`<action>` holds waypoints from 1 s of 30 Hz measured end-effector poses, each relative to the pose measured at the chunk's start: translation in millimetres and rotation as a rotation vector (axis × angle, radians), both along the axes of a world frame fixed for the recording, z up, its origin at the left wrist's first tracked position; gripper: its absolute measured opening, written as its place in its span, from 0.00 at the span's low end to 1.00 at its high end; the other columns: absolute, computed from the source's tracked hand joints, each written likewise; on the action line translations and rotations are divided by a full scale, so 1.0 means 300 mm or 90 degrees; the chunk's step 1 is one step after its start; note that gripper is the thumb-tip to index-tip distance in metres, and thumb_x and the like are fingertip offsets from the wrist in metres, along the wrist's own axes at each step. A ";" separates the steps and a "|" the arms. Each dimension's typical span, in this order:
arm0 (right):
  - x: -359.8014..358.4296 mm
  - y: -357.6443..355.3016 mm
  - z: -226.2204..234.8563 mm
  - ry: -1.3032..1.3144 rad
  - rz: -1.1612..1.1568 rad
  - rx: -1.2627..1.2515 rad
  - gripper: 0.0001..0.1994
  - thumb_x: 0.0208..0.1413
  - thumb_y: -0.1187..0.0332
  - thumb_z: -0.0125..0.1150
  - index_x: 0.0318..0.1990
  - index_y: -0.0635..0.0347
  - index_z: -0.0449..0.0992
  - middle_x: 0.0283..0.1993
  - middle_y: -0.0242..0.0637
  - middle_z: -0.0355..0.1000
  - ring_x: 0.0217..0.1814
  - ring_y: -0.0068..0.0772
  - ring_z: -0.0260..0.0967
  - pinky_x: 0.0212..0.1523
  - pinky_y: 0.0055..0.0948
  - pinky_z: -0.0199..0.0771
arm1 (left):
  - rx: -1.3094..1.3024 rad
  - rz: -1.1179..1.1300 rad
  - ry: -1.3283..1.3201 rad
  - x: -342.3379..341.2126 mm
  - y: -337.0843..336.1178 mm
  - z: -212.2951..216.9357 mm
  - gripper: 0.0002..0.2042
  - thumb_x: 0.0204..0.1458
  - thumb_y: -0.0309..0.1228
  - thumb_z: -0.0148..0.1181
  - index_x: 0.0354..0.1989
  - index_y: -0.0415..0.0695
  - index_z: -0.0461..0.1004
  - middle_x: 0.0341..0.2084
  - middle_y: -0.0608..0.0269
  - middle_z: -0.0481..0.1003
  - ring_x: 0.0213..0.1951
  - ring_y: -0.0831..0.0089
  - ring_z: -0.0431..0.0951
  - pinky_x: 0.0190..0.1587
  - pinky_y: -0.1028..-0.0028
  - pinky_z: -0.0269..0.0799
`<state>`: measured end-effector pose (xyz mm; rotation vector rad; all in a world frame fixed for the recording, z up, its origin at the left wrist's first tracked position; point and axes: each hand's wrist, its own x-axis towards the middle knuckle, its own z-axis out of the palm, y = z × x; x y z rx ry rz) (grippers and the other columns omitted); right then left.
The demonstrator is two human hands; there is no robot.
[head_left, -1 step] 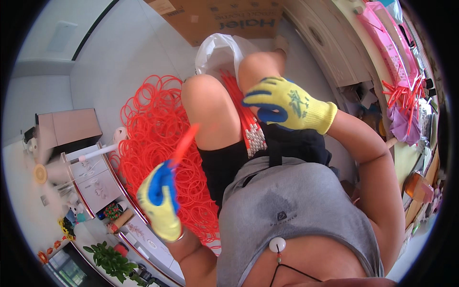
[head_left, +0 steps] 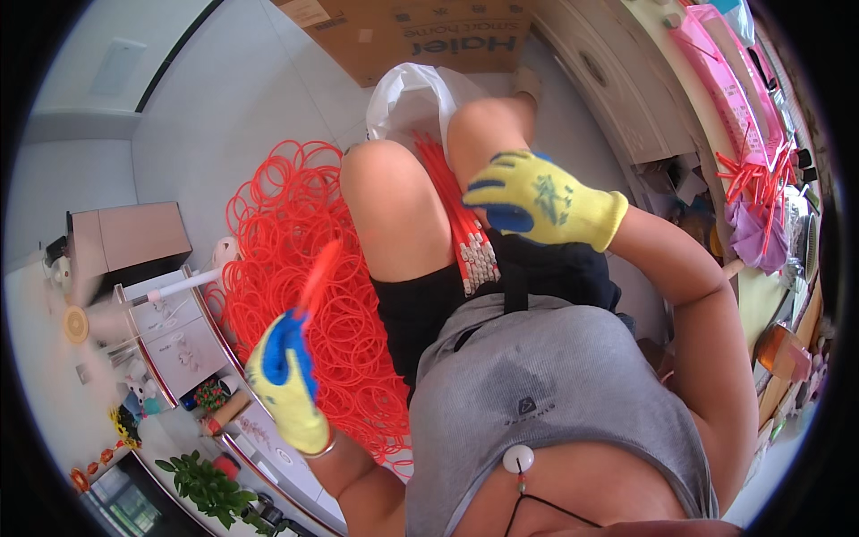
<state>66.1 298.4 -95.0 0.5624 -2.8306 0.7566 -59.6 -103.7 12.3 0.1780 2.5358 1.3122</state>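
My left hand (head_left: 286, 385), in a yellow glove with blue palm coating, grips one red rod (head_left: 318, 273) that points up and is blurred by motion. It hovers over a big pile of red plastic loops (head_left: 286, 224) on the floor beside my left knee. My right hand (head_left: 537, 201), gloved the same way, closes its fingers and thumb on a bundle of red rods with white ends (head_left: 470, 246) that lies between my bare knees. The far end of the bundle sits in a white plastic bag (head_left: 407, 94).
A brown cardboard box (head_left: 420, 31) stands beyond the bag. A wooden cabinet (head_left: 608, 80) runs along the right, with pink trays (head_left: 716, 63) and more red rods (head_left: 752, 174) on top. At the left are a small brown cabinet (head_left: 125, 237) and white drawers (head_left: 174, 331).
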 end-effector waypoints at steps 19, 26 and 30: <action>-0.131 -0.054 -0.013 0.002 -0.112 -0.047 0.22 0.49 0.68 0.69 0.55 0.55 0.79 0.52 0.40 0.79 0.54 0.46 0.75 0.57 0.41 0.73 | 0.213 -0.082 -0.072 0.051 0.183 -0.208 0.15 0.67 0.27 0.55 0.56 0.31 0.76 0.48 0.51 0.81 0.49 0.67 0.82 0.57 0.67 0.76; 0.066 0.257 0.386 0.240 -0.205 -0.861 0.22 0.74 0.60 0.45 0.63 0.70 0.71 0.58 0.49 0.77 0.63 0.47 0.75 0.69 0.44 0.70 | 0.325 -0.254 -0.197 0.086 0.376 -0.159 0.29 0.65 0.50 0.58 0.56 0.29 0.76 0.45 0.52 0.82 0.49 0.65 0.82 0.54 0.69 0.75; 0.337 0.515 0.515 0.215 0.123 -1.085 0.21 0.72 0.65 0.47 0.66 0.69 0.69 0.67 0.52 0.70 0.68 0.52 0.69 0.74 0.52 0.63 | 0.508 -0.360 -0.213 0.093 0.457 -0.310 0.42 0.60 0.62 0.58 0.68 0.33 0.65 0.61 0.47 0.73 0.60 0.57 0.77 0.65 0.60 0.72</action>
